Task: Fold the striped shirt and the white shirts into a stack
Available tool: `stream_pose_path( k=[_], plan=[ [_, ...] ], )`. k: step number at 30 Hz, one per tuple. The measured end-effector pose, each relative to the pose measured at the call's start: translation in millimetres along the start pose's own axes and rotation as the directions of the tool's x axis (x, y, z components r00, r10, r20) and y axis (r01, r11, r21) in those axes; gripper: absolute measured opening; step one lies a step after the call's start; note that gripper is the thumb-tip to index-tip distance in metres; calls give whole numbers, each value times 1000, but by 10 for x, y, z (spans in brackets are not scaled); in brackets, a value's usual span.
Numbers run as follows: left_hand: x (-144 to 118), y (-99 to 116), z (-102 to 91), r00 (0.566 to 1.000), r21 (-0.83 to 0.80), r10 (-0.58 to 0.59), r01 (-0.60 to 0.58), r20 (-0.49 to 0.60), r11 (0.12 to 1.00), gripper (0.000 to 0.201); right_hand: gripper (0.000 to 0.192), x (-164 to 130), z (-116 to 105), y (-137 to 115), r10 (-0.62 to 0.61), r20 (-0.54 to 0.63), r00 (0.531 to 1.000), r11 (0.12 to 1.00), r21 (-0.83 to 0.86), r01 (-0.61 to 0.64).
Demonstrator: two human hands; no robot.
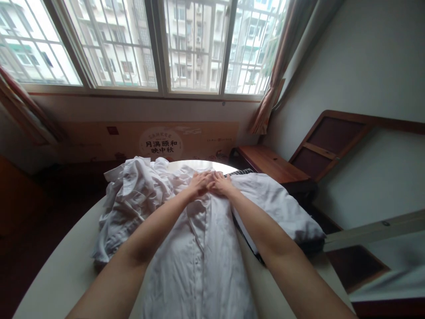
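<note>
- cardboard panel (149, 141) leans against the wall under the window (159, 44); round logo on it reads 月满颐和 / 映中秋, smaller print beside it too small to read
- no brand or label readable on the clothes
- left hand (200, 183) lies palm down at the far end of the white shirt (202, 248), fingers (206, 175) stretched nearly flat and close together, pressing cloth, not gripping
- right hand (222, 184) is just beside the left, touching it at the thumb side, fingers likewise flat on the same shirt, nothing clasped
- white shirt lies lengthwise on the round table (59, 274), button placket up the middle, collar end under the hands
- crumpled white clothes pile (133, 199) sits left of the shirt, touching it
- folded white garment stack (279, 204) lies right of the shirt, a dark striped edge showing beneath it
- wooden side table (272, 165) stands beyond the stack, near the curtain (275, 75)
</note>
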State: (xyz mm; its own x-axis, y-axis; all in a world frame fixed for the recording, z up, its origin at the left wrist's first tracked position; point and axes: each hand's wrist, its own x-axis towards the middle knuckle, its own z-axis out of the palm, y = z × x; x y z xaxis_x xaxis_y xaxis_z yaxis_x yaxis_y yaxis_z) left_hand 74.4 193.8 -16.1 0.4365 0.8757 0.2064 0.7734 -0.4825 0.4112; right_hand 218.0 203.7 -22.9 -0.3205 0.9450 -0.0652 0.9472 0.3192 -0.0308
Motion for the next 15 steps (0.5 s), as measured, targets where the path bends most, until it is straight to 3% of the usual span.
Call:
stream_pose_path(
  k=[3,5,7,10,11,13,15],
  plan=[
    [-148,61,108,995,-1,-6,6,100,1000,57,53,72,39,-11,89,-71,994,996,35,-87],
    [-237,67,61,989,-29,-25,29,145,999,57,48,91,0,27,122,-113,986,988,109,-109],
    [-346,23,-86,993,-27,-27,30,115,999,53,46,62,-91,64,137,-123,983,981,155,-117],
    [-556,-137,-362,995,122,-90,93,-31,988,53,49,-138,-211,-13,152,-224,963,979,164,-117],
    [-627,-202,-430,990,189,-122,133,-67,973,55,54,-253,-217,-93,93,-269,959,987,152,-54],
    [-745,-318,-497,985,297,-155,169,-71,940,61,68,-540,-162,-316,-150,-277,949,978,102,185],
    [-814,-390,-477,988,355,-157,151,-11,923,64,78,-862,-48,-557,-400,-147,905,906,84,414]
  ],
)
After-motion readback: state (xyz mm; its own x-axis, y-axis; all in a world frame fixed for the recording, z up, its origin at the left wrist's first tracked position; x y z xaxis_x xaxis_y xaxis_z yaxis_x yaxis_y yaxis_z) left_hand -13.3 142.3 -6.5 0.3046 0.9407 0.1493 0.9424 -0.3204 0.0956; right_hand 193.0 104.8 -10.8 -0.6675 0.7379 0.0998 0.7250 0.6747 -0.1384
